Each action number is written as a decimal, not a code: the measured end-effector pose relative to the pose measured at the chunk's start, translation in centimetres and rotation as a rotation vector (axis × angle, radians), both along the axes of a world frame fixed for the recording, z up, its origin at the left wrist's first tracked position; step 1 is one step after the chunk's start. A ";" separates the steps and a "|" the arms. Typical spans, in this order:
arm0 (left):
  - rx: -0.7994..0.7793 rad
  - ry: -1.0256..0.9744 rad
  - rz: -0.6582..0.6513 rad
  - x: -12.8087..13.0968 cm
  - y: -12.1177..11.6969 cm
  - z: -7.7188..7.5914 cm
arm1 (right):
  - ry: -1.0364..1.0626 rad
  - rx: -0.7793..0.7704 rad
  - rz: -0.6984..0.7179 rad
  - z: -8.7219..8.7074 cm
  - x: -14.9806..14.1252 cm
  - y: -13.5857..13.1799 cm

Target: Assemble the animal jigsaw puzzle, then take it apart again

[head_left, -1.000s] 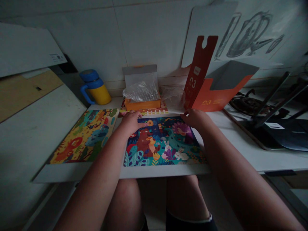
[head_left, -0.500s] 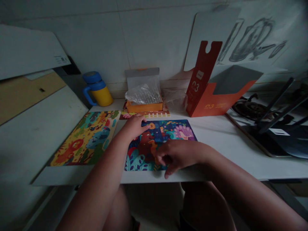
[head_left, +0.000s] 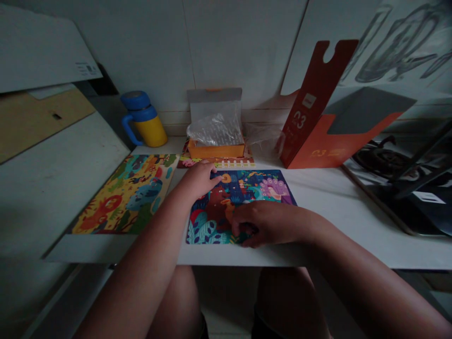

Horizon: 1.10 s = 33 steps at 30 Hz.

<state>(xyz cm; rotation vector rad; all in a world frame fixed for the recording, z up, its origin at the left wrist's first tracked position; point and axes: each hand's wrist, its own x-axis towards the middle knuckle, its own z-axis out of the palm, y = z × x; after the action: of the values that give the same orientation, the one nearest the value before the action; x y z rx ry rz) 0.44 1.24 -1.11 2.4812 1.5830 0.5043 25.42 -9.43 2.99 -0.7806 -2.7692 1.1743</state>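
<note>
A colourful forest-animal jigsaw puzzle (head_left: 254, 188) lies flat on the white table (head_left: 318, 245) in front of me. My left hand (head_left: 198, 179) rests on its top left corner, fingers stretched flat against the picture. My right hand (head_left: 266, 223) lies on the puzzle's lower middle, fingers curled down and pressing on the pieces near the front edge; whether they hold a piece is hidden. A second finished puzzle (head_left: 130, 193) in yellow, orange and blue lies to the left, untouched.
Behind the puzzles stand a yellow mug with a blue lid (head_left: 144, 120), an open orange box with a plastic bag (head_left: 216, 129), and an opened red carton marked 03 (head_left: 318, 122). A gas hob (head_left: 399, 174) is at the right. My knees are under the table edge.
My right hand left the puzzle's top right corner and came down to its lower middle. The left hand stayed on the top left corner. My head moved closer.
</note>
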 end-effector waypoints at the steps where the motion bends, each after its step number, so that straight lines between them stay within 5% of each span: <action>1: 0.005 -0.006 -0.003 0.0 0.0 -0.1 | -0.001 0.000 -0.001 0.1 0.0 0.1; 21: 0.015 0.051 0.021 0.3 -0.2 0.4 | 0.060 0.007 -0.114 -0.1 1.1 1.7; 23: 0.016 0.072 0.080 0.4 -0.3 0.7 | 0.035 0.117 -0.272 0.0 2.0 2.6; 27: 0.015 0.112 0.300 -0.1 -0.3 1.7 | -0.251 0.432 -0.805 0.0 4.9 4.6; 33: -0.012 0.184 0.477 -0.9 -0.6 3.0 | -0.557 0.548 -1.131 -0.8 8.0 6.0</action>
<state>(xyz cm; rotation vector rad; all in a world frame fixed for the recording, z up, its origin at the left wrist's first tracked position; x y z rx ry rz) -0.43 0.65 1.87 2.1835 2.2576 0.3243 33.46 -3.40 2.21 -2.2977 -2.0080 -0.0199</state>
